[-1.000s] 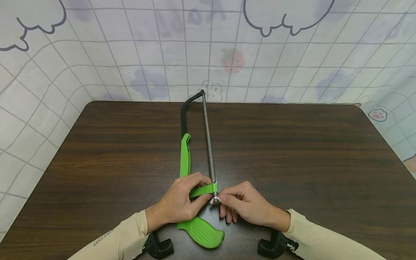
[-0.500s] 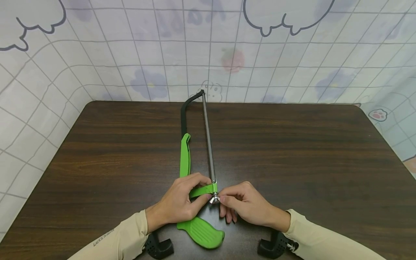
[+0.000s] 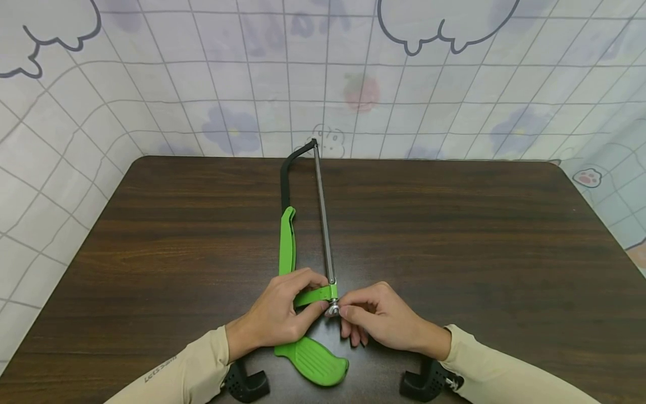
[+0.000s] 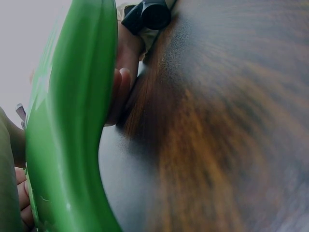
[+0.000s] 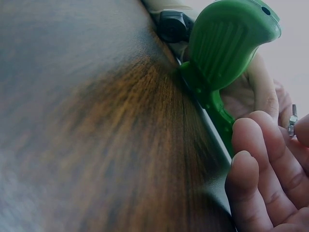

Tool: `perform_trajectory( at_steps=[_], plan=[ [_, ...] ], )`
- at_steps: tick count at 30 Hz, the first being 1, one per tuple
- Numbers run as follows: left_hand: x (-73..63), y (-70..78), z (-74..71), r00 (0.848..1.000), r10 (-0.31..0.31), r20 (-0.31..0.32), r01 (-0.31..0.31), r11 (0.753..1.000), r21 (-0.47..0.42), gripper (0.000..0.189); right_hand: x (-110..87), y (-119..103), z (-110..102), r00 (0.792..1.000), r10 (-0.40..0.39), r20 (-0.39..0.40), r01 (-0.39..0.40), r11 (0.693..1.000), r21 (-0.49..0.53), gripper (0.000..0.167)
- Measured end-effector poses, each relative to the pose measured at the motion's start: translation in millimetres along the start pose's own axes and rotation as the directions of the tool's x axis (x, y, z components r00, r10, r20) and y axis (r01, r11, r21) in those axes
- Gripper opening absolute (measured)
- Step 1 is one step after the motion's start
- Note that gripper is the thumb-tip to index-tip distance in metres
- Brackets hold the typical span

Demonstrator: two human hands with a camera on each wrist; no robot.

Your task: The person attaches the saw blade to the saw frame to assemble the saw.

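Observation:
A hacksaw with a green and black frame (image 3: 287,241) lies on the table, its thin metal blade (image 3: 324,219) on the right side. My left hand (image 3: 282,308) grips the green frame near the blade's lower end, fingers and thumb on either side of the short arm (image 3: 314,295). At that arm's tip sits a silver wing nut (image 3: 332,311), pinched between thumb and forefinger of my right hand (image 3: 381,317). The other right fingers (image 5: 246,179) hang loosely curled in the right wrist view. Toward me points the ribbed green handle (image 3: 315,362), which fills much of the left wrist view.
The dark wooden table (image 3: 479,241) spreads around the saw. Behind it hangs a white gridded cloth (image 3: 429,84) with printed clouds and flowers, meeting the table's far edge near the saw's tip. Black wrist devices (image 3: 247,384) sit under both forearms.
The wing nut has turned, its wings now lying at a different angle between my right fingertips. The saw and my left hand have stayed in place.

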State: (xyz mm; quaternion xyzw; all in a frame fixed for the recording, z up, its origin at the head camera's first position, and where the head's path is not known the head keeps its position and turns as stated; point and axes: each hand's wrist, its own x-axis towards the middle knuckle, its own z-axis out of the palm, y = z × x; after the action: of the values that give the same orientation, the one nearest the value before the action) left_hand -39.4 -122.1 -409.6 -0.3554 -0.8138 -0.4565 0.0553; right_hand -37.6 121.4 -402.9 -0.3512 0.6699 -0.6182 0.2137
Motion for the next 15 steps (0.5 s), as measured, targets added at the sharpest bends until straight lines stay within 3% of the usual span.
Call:
perform_trajectory(
  at_steps=[15],
  plan=[
    [-0.3, 0.2, -0.4, 1.000, 0.002, 0.004, -0.002, 1.000, -0.005, 0.020, 1.1, -0.6, 1.1, 1.000, -0.010, 0.002, 0.010, 0.999, -0.033, 0.029]
  ],
)
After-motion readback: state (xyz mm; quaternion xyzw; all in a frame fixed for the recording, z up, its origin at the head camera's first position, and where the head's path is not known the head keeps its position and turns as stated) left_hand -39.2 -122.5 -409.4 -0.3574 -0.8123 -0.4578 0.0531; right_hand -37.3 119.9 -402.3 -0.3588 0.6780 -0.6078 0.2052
